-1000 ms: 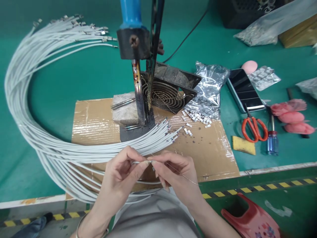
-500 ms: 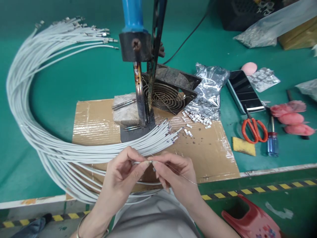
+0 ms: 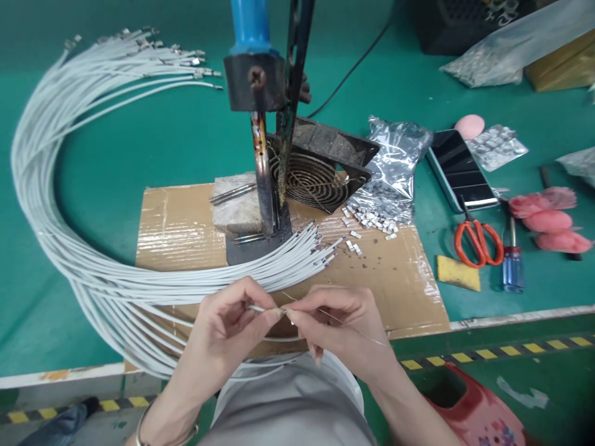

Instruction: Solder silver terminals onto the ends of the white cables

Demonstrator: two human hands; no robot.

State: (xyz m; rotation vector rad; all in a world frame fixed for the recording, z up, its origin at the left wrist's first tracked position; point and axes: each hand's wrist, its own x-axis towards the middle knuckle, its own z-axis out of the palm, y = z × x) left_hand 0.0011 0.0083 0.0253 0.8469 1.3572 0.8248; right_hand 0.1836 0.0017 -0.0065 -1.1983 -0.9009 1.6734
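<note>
My left hand (image 3: 232,328) pinches the end of a white cable (image 3: 255,308) between thumb and forefinger. Right beside it, my right hand (image 3: 339,328) is closed at the cable's tip, and a thin wire (image 3: 362,333) runs out across its fingers. What lies between the fingertips is too small to make out. Behind both hands, a bundle of white cables (image 3: 186,282) curves over the cardboard (image 3: 400,291), its stripped ends near small white connectors (image 3: 372,220). Above the bundle stands a soldering iron (image 3: 263,167) with a blue handle, its lower end over a dark plate.
A fan (image 3: 320,167) stands behind the iron, beside a silver plastic bag (image 3: 395,161). On the right lie a phone (image 3: 460,170), orange-handled scissors (image 3: 478,243), a screwdriver (image 3: 512,269) and a yellow sponge (image 3: 458,273). A red stool (image 3: 483,415) is below the table's edge.
My right hand has shifted slightly right, and the thin wire has moved with it. My left hand still pinches the cable, almost unmoved.
</note>
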